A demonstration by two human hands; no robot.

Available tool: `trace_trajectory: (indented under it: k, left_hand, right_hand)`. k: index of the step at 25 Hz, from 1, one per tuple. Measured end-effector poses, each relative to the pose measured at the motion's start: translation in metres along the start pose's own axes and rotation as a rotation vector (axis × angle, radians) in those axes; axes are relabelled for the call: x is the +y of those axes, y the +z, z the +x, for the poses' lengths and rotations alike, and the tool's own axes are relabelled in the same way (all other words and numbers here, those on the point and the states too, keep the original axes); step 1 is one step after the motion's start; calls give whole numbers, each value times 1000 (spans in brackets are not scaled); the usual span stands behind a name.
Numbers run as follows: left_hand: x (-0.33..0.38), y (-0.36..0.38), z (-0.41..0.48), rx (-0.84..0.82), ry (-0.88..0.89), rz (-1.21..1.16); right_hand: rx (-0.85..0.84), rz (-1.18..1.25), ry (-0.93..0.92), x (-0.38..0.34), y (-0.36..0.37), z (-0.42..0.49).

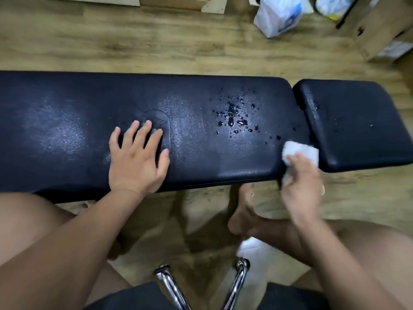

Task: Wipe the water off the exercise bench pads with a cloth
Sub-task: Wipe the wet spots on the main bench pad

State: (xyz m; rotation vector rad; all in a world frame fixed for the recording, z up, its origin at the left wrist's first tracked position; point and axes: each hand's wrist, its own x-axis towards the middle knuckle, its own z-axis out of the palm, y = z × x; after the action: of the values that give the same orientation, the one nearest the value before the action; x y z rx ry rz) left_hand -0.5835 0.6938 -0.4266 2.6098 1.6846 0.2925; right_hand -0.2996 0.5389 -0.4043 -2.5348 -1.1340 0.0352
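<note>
A long black bench pad (67, 121) runs across the view, with a shorter black pad (357, 121) to its right across a narrow gap. Water drops (232, 117) lie scattered on the long pad's right part, and a few specks dot the short pad. My left hand (136, 162) rests flat on the long pad's middle, fingers spread. My right hand (301, 184) grips a bunched white cloth (301, 151) at the long pad's near right corner, by the gap. The cloth touches the pad edge, below and right of the drops.
Wooden floor surrounds the bench. A white plastic bag (279, 16) and a cardboard box (384, 27) stand behind it at the upper right. My bare foot (243, 209) is under the bench's near edge. Chrome chair tubes (169, 285) and a white paper (254, 249) lie below.
</note>
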Motion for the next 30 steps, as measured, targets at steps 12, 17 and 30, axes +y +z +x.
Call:
trace_trajectory:
  k: [12,17,30]
  left_hand:
    - [1,1,-1,25,11,-4]
    - [-1,0,-1,25,-1,-8]
    - [0,0,1,-6,-8,-16]
  right_hand:
    - [-51,1,-168,35,-8,-1]
    - [30,124,-114,-13,15,-27]
    - [-92,-42,-607,34,-6,3]
